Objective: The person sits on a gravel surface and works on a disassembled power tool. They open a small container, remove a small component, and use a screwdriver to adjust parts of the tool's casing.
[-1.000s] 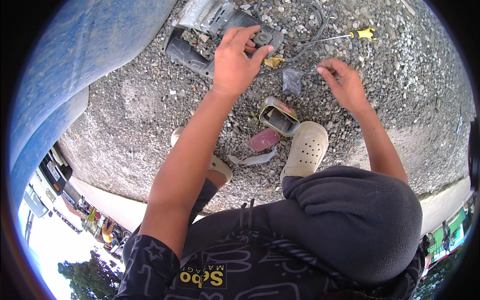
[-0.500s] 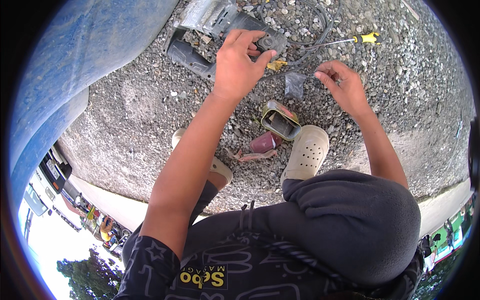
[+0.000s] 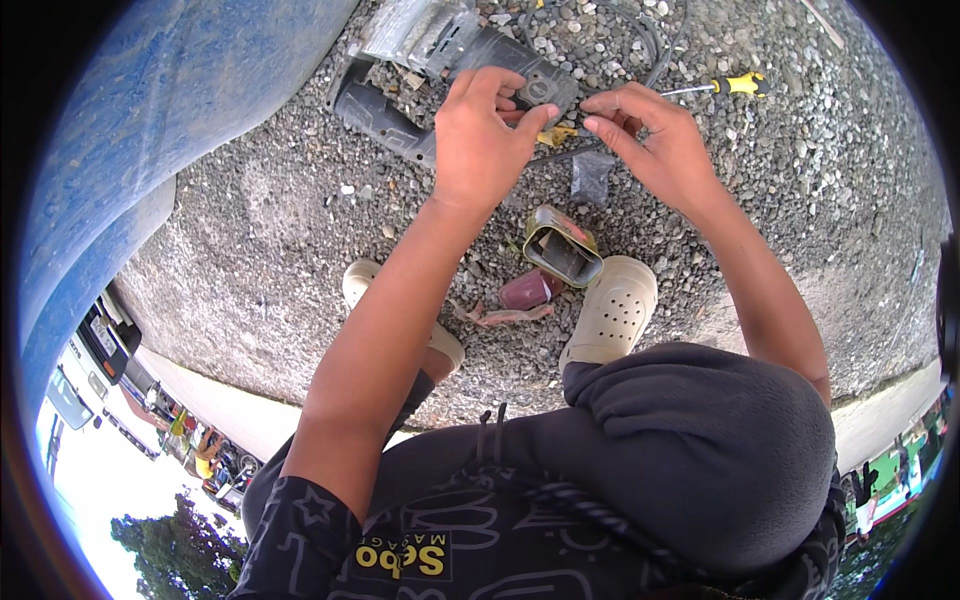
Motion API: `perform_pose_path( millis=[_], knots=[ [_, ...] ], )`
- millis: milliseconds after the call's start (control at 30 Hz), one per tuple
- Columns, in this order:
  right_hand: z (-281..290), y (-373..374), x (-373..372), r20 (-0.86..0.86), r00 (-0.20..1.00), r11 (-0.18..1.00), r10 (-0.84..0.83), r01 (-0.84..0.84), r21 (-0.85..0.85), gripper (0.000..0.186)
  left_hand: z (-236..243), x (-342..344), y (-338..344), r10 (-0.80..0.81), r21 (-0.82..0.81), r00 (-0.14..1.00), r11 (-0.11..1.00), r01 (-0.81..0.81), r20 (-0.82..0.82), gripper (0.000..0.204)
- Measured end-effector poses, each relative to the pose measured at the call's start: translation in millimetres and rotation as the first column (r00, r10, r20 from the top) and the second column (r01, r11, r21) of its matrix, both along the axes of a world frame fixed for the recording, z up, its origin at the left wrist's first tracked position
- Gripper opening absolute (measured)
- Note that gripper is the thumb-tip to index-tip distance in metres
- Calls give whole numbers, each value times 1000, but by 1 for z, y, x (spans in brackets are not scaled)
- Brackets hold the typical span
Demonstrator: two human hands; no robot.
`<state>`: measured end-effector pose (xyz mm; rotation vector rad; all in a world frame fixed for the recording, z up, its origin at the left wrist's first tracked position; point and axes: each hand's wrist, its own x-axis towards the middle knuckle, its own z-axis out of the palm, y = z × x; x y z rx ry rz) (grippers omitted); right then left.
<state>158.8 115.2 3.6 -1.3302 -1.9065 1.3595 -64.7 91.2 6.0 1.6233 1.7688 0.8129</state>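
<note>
Beneath our curled left fingers (image 3: 495, 78) lay the dusty black power tool (image 3: 492, 46); our right fingers (image 3: 628, 103) bunched nearby. We couldn't tell whether either gripped. Nearer us than these, an open tin (image 3: 571, 225) held something dark.

Gravel (image 3: 800, 200) is carrying a power tool (image 3: 495, 60) and cord (image 3: 655, 42) — a yellow-and-black screwdriver (image 3: 738, 85) is lying to their right, while a plastic bag (image 3: 592, 178), an open tin (image 3: 570, 226), a reddish piece (image 3: 526, 291) and a crumpled strip (image 3: 505, 316) are resting nearer the pale clogs (image 3: 612, 312).
</note>
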Motion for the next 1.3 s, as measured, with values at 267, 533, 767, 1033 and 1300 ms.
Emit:
perform_pose_path(
  millis=[267, 533, 767, 1033, 1300],
  knots=[
    [-12, 22, -33, -39, 999, 956, 20, -8, 292, 18, 2, -1, 3, -31, 6, 999, 1000, 31, -18, 36],
    [-11, 26, -39, -12, 1000, 984, 29, -26, 179, 16, 6, -8, 2, -137, -29, 987, 990, 135, -82, 35],
    [-3, 25, -39, 22, 999, 993, -42, 39, 110, 16, 9, -2, 0, -97, -3, 993, 995, 97, -71, 36],
    [-2, 22, -42, 247, 961, 876, 124, -223, 429, 19, 4, 4, -5, -28, 22, 998, 999, 29, -56, 32],
    [-3, 27, -43, 292, 940, 866, 173, -287, 409, 17, 14, 7, 1, -35, -21, 994, 999, 33, -107, 30]
  ],
)
